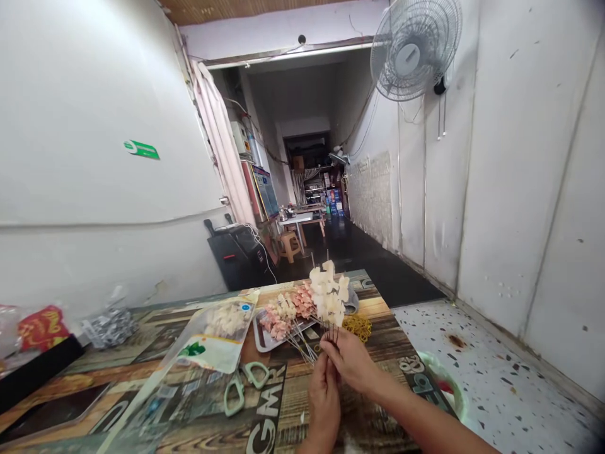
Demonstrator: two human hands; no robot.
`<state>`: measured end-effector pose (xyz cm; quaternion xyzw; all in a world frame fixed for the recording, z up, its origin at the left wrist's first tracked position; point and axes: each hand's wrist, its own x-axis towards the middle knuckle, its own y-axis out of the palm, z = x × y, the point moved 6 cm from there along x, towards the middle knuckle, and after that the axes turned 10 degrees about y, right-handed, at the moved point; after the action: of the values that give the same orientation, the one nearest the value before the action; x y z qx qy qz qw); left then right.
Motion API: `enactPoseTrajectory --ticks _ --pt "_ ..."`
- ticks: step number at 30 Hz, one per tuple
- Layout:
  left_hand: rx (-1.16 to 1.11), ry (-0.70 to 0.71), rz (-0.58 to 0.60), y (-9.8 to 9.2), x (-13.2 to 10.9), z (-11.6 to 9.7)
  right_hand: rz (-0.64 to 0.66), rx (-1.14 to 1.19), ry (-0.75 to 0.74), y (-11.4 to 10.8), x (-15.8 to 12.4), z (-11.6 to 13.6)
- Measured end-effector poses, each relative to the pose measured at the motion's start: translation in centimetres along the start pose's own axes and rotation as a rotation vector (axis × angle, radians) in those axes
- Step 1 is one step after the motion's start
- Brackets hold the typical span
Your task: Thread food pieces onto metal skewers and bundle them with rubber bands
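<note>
A bunch of skewers threaded with whitish food pieces (328, 296) stands upright in front of me, above the table. My right hand (352, 359) is closed around the sticks just under the food. Lower down, my left hand (324, 394) is closed at the bottom ends of the same sticks, touching the right hand; its fingertips are partly hidden. Behind them a metal tray (263, 342) bears more skewers with pink and pale pieces (278, 320), their bare sticks pointing toward me. Yellow rubber bands (358, 326) lie in a pile right of the tray.
Left of the tray lies a clear plastic bag of pale pieces (225, 321), with green-handled scissors (235, 392) near it. A phone-like dark slab (57, 413) and a red packet (43, 328) are farther left. A lined bin (444, 378) stands beyond the table's right edge.
</note>
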<state>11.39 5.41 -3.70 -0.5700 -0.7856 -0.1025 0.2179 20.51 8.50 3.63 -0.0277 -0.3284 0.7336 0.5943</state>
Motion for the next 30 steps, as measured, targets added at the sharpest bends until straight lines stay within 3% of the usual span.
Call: enactPoseTrajectory --ticks 3,11,14,18,25,30 --pt "0.063 0.044 0.057 0.3 0.1 -0.7 0.023 -0.169 0.080 -0.3 0.1 -0.3" --pt "0.160 0.135 0.154 -0.2 0.8 -2.1 0.146 -0.324 0.118 0.1 -0.1 1.0" --pt "0.191 0.133 0.160 -0.6 0.9 -1.8 0.152 -0.327 0.081 1.0 -0.3 0.8" --pt "0.226 0.060 0.232 -0.4 0.6 -0.9 0.185 -0.365 0.139 2.1 -0.3 -0.8" --pt "0.209 0.134 0.188 -0.5 0.9 -2.6 0.123 -0.267 0.156 1.0 0.1 -0.9" --pt "0.235 0.067 0.215 -0.2 0.6 -1.6 0.094 -0.213 0.156 1.4 -0.5 -2.0"
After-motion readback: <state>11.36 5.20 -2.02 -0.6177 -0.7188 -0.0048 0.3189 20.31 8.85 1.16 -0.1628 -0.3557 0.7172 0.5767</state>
